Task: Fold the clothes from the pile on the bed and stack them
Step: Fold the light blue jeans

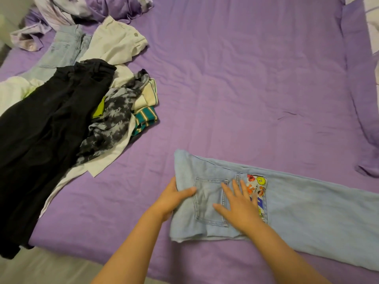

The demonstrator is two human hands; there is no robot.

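First pair of jeans under way, most of the pile still waiting.

The light blue jeans lie flat near the bed's near edge, soft washed denim with a cartoon-print pocket patch, legs running right. The left hand pinches the waist end with thumb on top; the right hand presses flat, fingers spread, holding nothing. At the left edge the pile stays loose: black trousers, grey tie-dye, cream and striped knits. No finished stack shows.
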